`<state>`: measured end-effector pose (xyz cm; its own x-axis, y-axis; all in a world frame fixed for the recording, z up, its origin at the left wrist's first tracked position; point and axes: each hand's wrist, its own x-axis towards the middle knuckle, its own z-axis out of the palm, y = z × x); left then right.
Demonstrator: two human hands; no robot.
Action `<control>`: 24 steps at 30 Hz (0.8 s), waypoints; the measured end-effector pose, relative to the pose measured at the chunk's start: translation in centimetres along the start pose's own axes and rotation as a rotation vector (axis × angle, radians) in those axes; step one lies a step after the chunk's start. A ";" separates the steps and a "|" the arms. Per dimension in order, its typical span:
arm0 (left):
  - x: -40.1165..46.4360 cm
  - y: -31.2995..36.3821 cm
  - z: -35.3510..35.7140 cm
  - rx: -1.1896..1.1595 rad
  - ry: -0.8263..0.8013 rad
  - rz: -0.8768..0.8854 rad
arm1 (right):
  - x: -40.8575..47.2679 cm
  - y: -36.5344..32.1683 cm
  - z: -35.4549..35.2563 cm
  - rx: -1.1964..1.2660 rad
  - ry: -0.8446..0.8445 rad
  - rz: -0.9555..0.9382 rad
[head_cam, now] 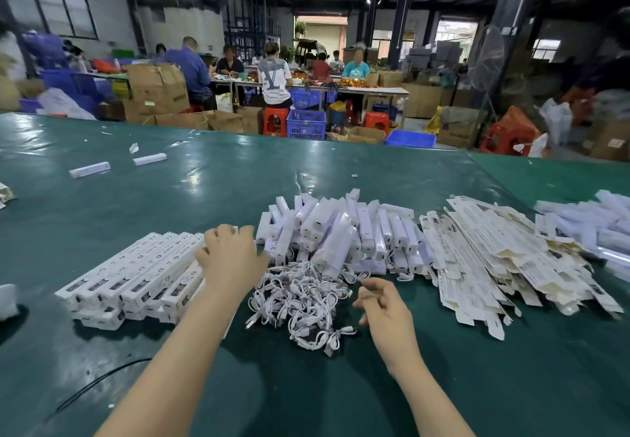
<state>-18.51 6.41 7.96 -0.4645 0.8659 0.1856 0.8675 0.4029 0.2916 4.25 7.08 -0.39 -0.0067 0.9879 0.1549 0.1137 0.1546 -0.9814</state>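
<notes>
Hovering my right grip (pixel 381 303), half-curled and empty, just right of the cable pile (pixel 300 303) on the table (pixel 306 389), I judge it the nearer one, while my left grip (pixel 231 256) curls over the far ends of the packed boxes (pixel 136 273).

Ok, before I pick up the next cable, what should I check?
1. Left hand off the packed boxes: not ok. It rests on them, fingers bent over their far ends.
2. Right hand free: cannot tell. Its curled fingers could hide a cable.
3. Cable pile within reach: ok, just left of the right hand.
4. Cables easy to separate: not ok, they lie tangled.
5. White units to hand: ok, heaped behind the cables.
6. Flat cartons to hand: ok, fanned out to the right.
</notes>
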 end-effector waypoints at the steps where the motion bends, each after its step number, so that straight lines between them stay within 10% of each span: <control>1: -0.4 0.8 0.4 -0.067 0.020 0.060 | 0.0 0.0 0.1 -0.006 -0.006 0.005; 7: -3.8 6.7 3.0 -0.404 -0.100 0.421 | 0.8 -1.1 -0.1 0.000 0.132 0.010; 12: -5.8 10.0 5.2 -0.528 -0.176 0.555 | 4.2 -2.5 -4.6 -0.762 0.463 -0.083; 17: -7.1 11.8 6.1 -0.617 -0.244 0.638 | 5.9 -2.5 -9.9 -1.325 0.194 0.398; 24: -9.0 13.3 7.4 -0.826 -0.311 0.594 | 4.9 -0.6 -12.9 -1.414 0.309 0.237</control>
<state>-1.45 6.20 3.22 0.1611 0.9422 0.2937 0.4966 -0.3346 0.8009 16.92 11.65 2.41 0.3379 0.9185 0.2056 0.9411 -0.3263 -0.0889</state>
